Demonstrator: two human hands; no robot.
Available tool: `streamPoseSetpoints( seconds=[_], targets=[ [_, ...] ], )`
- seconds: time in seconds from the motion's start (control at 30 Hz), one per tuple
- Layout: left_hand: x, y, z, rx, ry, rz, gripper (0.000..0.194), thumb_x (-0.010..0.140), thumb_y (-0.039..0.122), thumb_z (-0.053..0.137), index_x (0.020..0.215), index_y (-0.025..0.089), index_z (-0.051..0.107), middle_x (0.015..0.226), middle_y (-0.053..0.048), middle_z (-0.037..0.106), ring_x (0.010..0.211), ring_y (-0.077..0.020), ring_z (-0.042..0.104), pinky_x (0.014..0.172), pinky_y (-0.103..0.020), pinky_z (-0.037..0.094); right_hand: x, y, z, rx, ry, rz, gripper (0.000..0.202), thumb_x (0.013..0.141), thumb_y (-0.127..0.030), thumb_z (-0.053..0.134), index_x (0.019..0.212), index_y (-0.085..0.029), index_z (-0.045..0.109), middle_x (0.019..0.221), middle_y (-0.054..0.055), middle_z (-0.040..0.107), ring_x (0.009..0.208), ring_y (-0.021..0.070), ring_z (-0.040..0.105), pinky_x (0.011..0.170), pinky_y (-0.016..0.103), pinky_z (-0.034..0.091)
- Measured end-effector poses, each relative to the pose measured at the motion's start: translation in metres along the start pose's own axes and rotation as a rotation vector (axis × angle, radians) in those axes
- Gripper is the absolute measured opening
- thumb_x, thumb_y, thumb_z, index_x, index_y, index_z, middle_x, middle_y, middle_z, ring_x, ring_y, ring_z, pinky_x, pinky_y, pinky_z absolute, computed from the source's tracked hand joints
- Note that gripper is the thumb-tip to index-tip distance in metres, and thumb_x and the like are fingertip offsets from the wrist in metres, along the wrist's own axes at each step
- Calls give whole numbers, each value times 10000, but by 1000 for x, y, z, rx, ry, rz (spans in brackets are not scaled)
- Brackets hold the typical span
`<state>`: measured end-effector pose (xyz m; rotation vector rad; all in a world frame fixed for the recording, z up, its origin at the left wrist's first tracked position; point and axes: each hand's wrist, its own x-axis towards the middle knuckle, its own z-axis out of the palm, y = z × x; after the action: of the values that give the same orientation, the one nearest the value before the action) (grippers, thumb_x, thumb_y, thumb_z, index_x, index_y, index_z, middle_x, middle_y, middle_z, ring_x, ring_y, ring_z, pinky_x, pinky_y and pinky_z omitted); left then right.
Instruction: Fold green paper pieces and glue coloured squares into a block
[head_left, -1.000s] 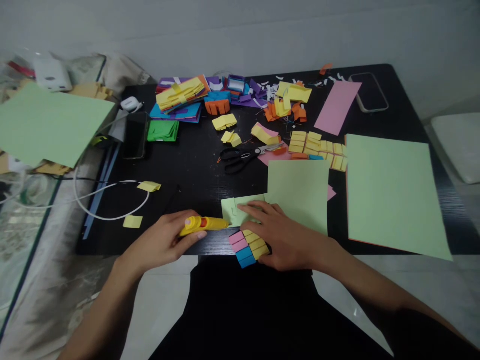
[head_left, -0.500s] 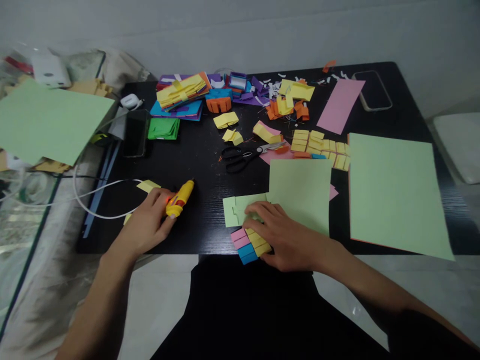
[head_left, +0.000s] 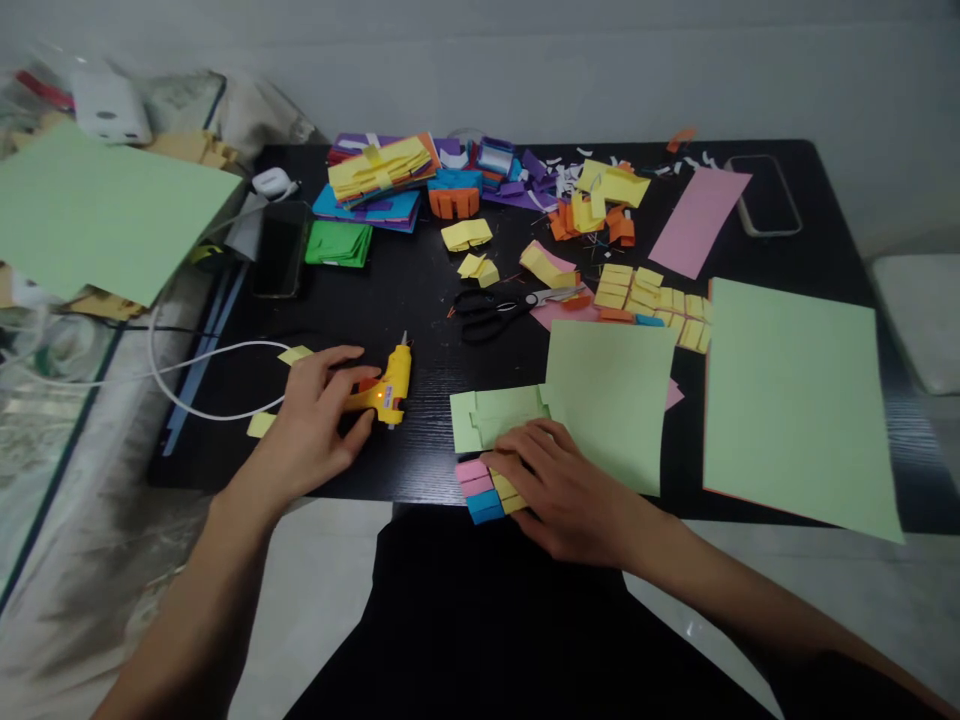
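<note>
A yellow glue gun with a small orange light lies on its side on the black table. My left hand is at its handle, fingers and thumb apart around it. My right hand grips a block of folded paper pieces in pink, blue and yellow at the table's front edge. Its fingers cover part of the yellow pieces. Just above the block lies a light green paper piece with cut slots, its lower right part hidden by my right fingers.
Black-handled scissors lie mid-table. Green sheets are at the right. Folded papers and scraps line the back. A white cable loops at the left, near a phone.
My left hand has moved slightly right and up, laid the glue gun down and loosened its fingers. My right hand keeps hold of the folded paper block, which has shifted slightly.
</note>
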<state>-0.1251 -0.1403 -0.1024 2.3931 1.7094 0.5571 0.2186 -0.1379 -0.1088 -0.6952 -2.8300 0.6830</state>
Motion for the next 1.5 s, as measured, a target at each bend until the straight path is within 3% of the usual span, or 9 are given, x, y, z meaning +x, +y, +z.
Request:
streamPoseSetpoints(
  seconds=[0.1, 0.23, 0.37, 0.5, 0.6, 0.77, 0.87, 1.17, 1.5],
  targets=[
    [-12, 34, -2, -135, 151, 89, 279, 932, 164, 685, 1199, 240, 661, 1277, -102, 672, 1185, -287, 661, 1035, -463, 548, -3, -2, 4, 32, 30, -23, 506, 921, -57, 537, 1426, -66, 526, 1251, 213, 607, 1164, 330, 590, 1014, 523, 578],
    [-28, 77, 22, -481, -83, 3, 342, 985, 227, 698, 1315, 216, 608, 1128, -69, 708, 939, -176, 705, 773, -285, 602, -7, -4, 10, 76, 98, -47, 497, 963, -47, 491, 1459, -71, 479, 1243, 210, 591, 1126, 306, 620, 940, 471, 641],
    [-35, 94, 51, -717, -74, -187, 256, 1026, 218, 670, 1277, 231, 618, 917, 12, 713, 789, -111, 705, 728, -220, 594, -8, -4, 11, 129, 156, -37, 561, 979, -69, 517, 1528, -96, 404, 1312, 220, 554, 1230, 324, 608, 1000, 498, 641],
    [-25, 93, 56, -872, 9, -305, 131, 1011, 225, 700, 1141, 233, 685, 929, 7, 746, 805, -108, 722, 754, -217, 601, -1, 3, 2, 259, 188, 3, 675, 969, -117, 588, 1594, -159, 335, 1419, 213, 508, 1367, 339, 563, 1096, 524, 602],
    [-12, 87, 50, -957, 17, -325, 172, 1022, 246, 689, 1193, 233, 695, 894, 5, 742, 777, -112, 713, 742, -228, 606, 10, 14, -8, 333, 196, 41, 730, 963, -168, 641, 1617, -220, 323, 1481, 194, 502, 1412, 342, 552, 1138, 553, 571],
    [2, 71, 44, -800, -51, -158, 691, 867, 349, 887, 1477, 265, 573, 1076, -29, 692, 897, -155, 682, 844, -317, 623, 26, 31, -20, 328, 191, 101, 767, 930, -222, 720, 1611, -230, 368, 1495, 178, 530, 1391, 339, 581, 1137, 560, 568],
    [5, 63, 44, -655, -96, -82, 811, 849, 359, 904, 1543, 282, 492, 1116, -35, 653, 888, -161, 657, 825, -333, 618, 31, 37, -20, 315, 190, 108, 754, 907, -247, 754, 1581, -191, 420, 1487, 191, 543, 1381, 340, 588, 1139, 548, 565],
    [18, 60, 36, -396, -210, -30, 682, 859, 324, 859, 1429, 217, 500, 1288, -114, 614, 1121, -282, 666, 956, -449, 607, 40, 46, -22, 257, 135, 109, 710, 890, -319, 773, 1532, -175, 507, 1443, 198, 585, 1344, 362, 585, 1136, 594, 537],
    [18, 59, 43, -385, -225, 0, 614, 862, 304, 832, 1386, 209, 526, 1316, -131, 609, 1209, -321, 652, 1037, -533, 586, 39, 45, -13, 184, 131, 79, 667, 893, -289, 745, 1502, -109, 540, 1386, 224, 615, 1289, 374, 581, 1095, 602, 544]
  ],
)
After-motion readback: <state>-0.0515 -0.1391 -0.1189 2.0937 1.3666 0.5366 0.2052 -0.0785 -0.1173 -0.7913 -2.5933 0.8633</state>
